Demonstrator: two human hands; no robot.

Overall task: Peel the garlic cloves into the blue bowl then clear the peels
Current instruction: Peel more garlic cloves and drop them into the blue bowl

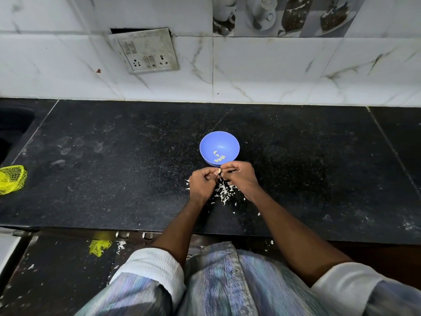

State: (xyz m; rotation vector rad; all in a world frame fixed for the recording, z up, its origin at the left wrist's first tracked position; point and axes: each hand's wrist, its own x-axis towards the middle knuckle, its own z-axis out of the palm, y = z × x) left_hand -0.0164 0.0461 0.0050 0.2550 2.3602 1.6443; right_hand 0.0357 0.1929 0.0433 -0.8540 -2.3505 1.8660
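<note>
A blue bowl (219, 142) stands on the black counter and holds several peeled garlic cloves (219, 157). Just in front of it my left hand (202, 184) pinches a small garlic clove (219, 171) between thumb and fingers. My right hand (240, 176) meets it from the right, its fingertips closed on the clove's skin. A heap of white garlic peels (224, 190) lies on the counter beneath and between both hands.
A yellow mesh bag (11, 179) lies at the counter's left edge beside a dark sink (13, 124). The tiled wall with a switch plate (145, 50) rises behind. Another scrap of yellow mesh (99, 246) and peel bits lie on the floor below.
</note>
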